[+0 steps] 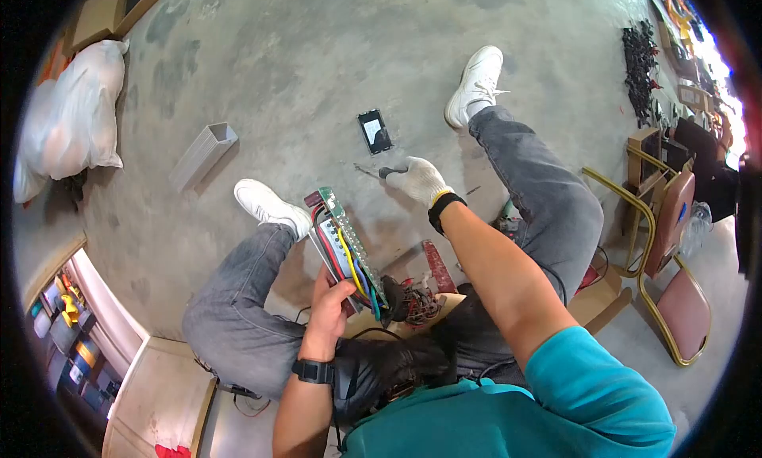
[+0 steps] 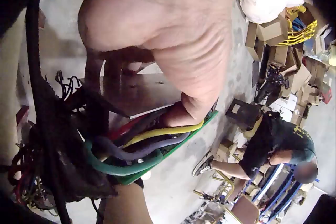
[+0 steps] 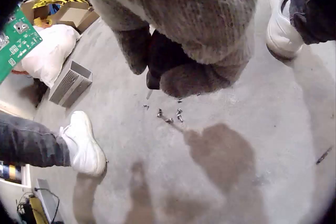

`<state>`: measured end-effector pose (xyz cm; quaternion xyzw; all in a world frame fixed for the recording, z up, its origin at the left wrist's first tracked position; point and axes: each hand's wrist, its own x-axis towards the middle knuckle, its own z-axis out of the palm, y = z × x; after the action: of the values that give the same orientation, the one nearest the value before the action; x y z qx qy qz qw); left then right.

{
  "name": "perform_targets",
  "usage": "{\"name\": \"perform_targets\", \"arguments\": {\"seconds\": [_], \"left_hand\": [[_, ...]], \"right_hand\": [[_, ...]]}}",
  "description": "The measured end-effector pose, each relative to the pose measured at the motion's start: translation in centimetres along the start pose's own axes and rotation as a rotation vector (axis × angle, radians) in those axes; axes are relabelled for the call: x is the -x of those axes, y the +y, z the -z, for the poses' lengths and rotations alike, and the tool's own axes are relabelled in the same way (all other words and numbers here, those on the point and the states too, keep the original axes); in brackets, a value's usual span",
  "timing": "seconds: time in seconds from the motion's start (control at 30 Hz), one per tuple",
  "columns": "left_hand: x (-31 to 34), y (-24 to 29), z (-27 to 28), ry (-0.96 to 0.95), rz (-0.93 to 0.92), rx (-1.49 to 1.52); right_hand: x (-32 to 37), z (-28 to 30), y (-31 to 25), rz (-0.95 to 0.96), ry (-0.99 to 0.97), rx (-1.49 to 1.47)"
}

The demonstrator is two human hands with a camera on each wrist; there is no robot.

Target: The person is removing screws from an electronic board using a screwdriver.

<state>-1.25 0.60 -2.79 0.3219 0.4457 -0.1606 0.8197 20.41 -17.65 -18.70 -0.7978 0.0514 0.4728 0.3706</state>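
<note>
Currently L grip (image 1: 328,298) holds circuit board (image 1: 343,222), R grip (image 1: 418,180) holds screwdriver (image 1: 384,172)

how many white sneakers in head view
2: left sneaker beside the circuit board that the left hand holds; right sneaker farther out, beyond the right hand gripping a screwdriver. None looks hidden.

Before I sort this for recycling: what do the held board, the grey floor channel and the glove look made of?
The circuit board, gripped by the left hand: green laminate, probably fibreglass, slightly glossy. The channel: ribbed grey extrusion, aluminium or plastic, matt. The glove on the right hand, which holds a screwdriver: knitted fabric, fuzzy weave.
</note>
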Motion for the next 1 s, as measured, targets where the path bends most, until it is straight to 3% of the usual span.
{"name": "perform_targets", "arguments": {"seconds": [0.07, 0.13, 0.23, 0.5, 0.77, 1.0], "left_hand": [[0.2, 0.2, 0.2, -0.009, 0.018, 0.01], [0.2, 0.4, 0.2, -0.024, 0.036, 0.019], [0.3, 0.3, 0.2, -0.002, 0.031, 0.038], [0.3, 0.9, 0.0, 0.029, 0.01, 0.016], [0.2, 1.3, 0.2, 0.047, 0.021, 0.065], [0.0, 1.9, -0.1, 0.024, -0.018, 0.095]], "right_hand": [[-0.9, -0.8, 0.3, -0.002, -0.032, -0.005], [-1.4, -1.3, -0.1, 0.104, 0.084, 0.173], [-1.8, -1.6, -1.2, -0.025, 0.028, 0.167], [-1.8, -1.8, -2.8, 0.032, -0.004, 0.154], [-4.5, -4.0, 0.6, 0.003, -0.017, 0.11], [-0.4, -0.4, -3.4, 0.006, -0.006, 0.179]]}}
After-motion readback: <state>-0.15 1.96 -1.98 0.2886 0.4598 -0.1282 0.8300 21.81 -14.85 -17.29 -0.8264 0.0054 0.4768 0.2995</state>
